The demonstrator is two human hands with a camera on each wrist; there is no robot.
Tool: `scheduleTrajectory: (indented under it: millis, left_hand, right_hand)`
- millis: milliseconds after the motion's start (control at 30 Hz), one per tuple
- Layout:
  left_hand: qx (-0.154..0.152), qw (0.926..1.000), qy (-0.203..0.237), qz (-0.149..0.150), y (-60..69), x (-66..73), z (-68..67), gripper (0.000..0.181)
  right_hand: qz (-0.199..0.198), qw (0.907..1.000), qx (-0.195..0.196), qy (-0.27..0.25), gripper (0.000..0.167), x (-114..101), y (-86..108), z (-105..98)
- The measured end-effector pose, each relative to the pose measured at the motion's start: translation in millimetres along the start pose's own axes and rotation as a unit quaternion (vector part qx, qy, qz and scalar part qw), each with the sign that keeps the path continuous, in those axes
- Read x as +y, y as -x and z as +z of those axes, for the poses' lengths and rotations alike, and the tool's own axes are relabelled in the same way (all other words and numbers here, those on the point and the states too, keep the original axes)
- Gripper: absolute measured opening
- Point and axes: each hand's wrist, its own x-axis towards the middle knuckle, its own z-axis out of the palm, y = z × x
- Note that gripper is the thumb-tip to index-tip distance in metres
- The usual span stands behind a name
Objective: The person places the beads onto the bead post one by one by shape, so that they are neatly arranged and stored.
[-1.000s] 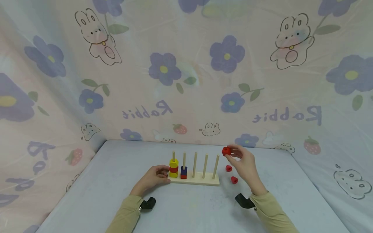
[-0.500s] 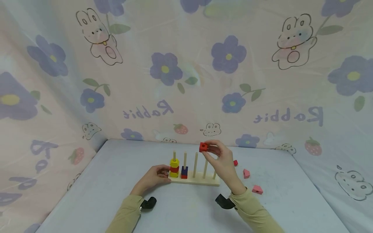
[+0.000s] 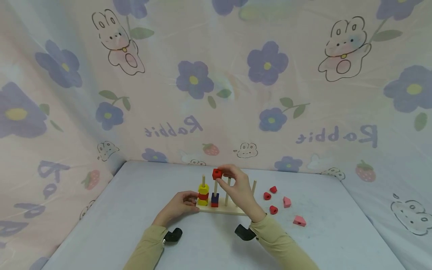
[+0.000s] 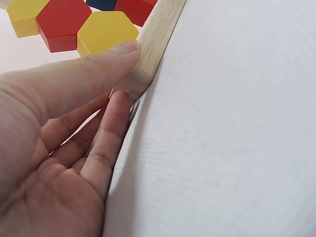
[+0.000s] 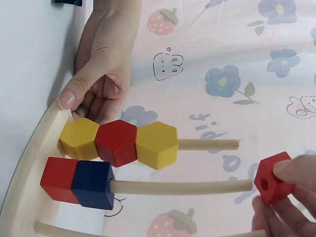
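Observation:
My right hand [image 3: 239, 189] pinches a red cube block [image 3: 217, 174] between thumb and fingers. In the right wrist view that red cube [image 5: 268, 172], with a hole facing the peg, is at the tip of the second peg [image 5: 187, 186]. At the left end of the wooden peg board [image 3: 219, 211], my left hand [image 3: 177, 207] grips the base, thumb on top. The first peg bears a yellow, a red and a yellow hexagonal block [image 5: 157, 144]. Low on the second peg sit a red cube [image 5: 59, 179] and a dark blue cube [image 5: 93, 184].
Right of the board lie several loose blocks: red ones [image 3: 273, 210] and two pink ones [image 3: 299, 221]. My right hand partly covers the pegs on the right, including the rightmost peg [image 3: 254, 186]. A patterned curtain [image 3: 229, 105] stands behind the white table [image 3: 152, 178].
My right hand has carried the red cube leftward, from beyond the board's right end to the tip of the second peg. My left hand has stayed on the board's end.

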Motion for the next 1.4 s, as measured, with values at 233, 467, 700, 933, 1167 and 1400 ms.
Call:
scheduleTrajectory:
  millis: [233,467,700,933,1167,1400]
  left_hand:
    - [0.001,1.0,-0.003,-0.006,1.6,1.6,0.4,0.049]
    - [0.003,0.9999,-0.009,-0.002,1.7,1.0,1.3,0.049]
    - [0.004,1.0,0.007,0.002,3.2,3.2,0.3,0.048]
    - [0.005,1.0,0.007,0.001,3.5,3.3,1.4,0.049]
    - [-0.003,0.9999,0.007,0.011,-1.3,-1.0,2.3,0.048]
    - [0.0,0.9999,0.014,0.0,-1.2,-2.0,-0.1,0.051]
  right_hand:
    - [0.023,0.9995,-0.001,-0.019,0.032,13,1.3,10]
    - [0.093,0.9942,0.009,-0.053,0.039,26,15.0,23]
    - [0.152,0.9864,0.02,-0.06,0.052,42,33.8,39]
    - [0.213,0.9749,-0.003,-0.063,0.05,50,44.8,45]
    - [0.193,0.9791,-0.053,-0.038,0.058,51,58.2,31]
    - [0.176,0.9779,-0.111,-0.019,0.073,44,81.8,3]
